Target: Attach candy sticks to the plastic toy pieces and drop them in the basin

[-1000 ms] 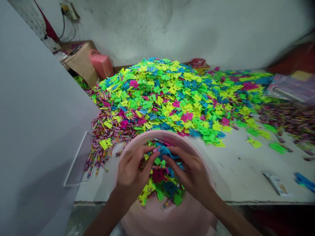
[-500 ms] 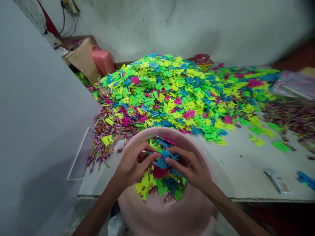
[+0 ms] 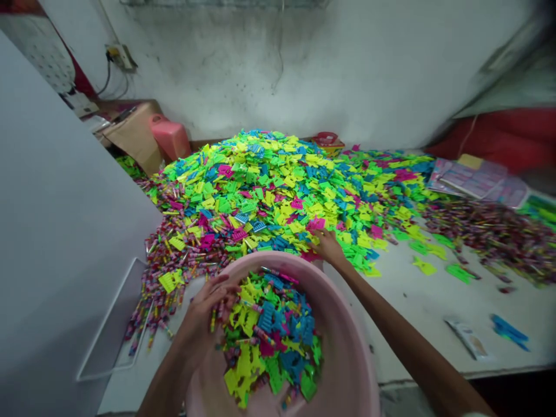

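Observation:
A pink plastic basin (image 3: 362, 347) stands in front of me, with flat green, yellow, blue and magenta plastic pieces and small printed tubes inside. My left hand (image 3: 206, 313) is at its left rim, fingers curled around several small printed tubes (image 3: 213, 319), somewhat blurred. Beyond the far rim, my right hand (image 3: 328, 246) reaches to the front of a large heap of plastic pieces (image 3: 269, 185). Its fingers are stretched out and partly apart, close to a magenta piece (image 3: 316, 224). Whether the fingertips touch a piece is hard to see.
Printed tubes (image 3: 195, 243) lie heaped at the left, and more tubes (image 3: 490, 237) at the right. A small packet (image 3: 469, 339) and blue plastic pieces (image 3: 508, 331) lie on the white table (image 3: 417, 318). A grey panel (image 3: 65, 231) borders the left; a red jug (image 3: 170, 138) stands behind.
Both hands were together over the basin with a blue piece and a tube. My right hand has gone forward to the heap, my left to the left rim; the blue piece has left my hands.

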The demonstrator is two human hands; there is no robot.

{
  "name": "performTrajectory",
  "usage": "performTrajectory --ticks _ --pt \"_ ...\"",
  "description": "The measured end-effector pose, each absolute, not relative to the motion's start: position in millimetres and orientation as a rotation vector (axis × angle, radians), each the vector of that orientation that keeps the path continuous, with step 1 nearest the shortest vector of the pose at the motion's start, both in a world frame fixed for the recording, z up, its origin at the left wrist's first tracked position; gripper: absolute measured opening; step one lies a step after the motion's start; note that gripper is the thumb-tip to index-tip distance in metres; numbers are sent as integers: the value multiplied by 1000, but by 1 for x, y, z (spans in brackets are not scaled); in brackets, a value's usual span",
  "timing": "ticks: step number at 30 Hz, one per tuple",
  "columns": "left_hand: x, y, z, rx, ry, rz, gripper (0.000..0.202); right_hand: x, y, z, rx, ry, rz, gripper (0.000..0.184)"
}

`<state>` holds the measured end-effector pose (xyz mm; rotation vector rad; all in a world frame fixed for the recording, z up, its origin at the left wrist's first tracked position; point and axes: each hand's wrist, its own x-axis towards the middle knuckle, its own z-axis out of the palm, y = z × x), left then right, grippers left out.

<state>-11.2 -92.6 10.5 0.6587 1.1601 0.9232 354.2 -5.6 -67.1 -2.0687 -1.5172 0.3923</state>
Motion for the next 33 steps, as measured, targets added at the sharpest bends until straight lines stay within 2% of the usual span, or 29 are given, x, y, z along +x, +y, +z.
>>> performTrajectory --ticks 2,8,13,18,22,24,30,33 --pt "-10 -95 11 633 1166 944 57 356 5 -74 -2073 -1496 434 31" --pt "-5 -96 7 560 1128 960 40 356 4 -61 -1924 -1256 568 25" --pt "9 -99 15 505 1035 854 39 330 -29 -34 -1642 -921 857 41" --pt "26 -106 25 678 1136 706 41 280 -80 0 -1395 -705 1123 47" --pt "34 -108 29 888 1111 774 38 246 -113 22 -1240 -634 1365 55" --pt "36 -109 32 951 1059 867 36 236 -123 27 -1161 -671 1486 53" --pt "32 -111 43 1154 996 971 26 227 -138 28 -1087 -793 1536 38" --pt "29 -113 47 1212 1077 948 31 226 -140 28 -1063 -822 1587 37"
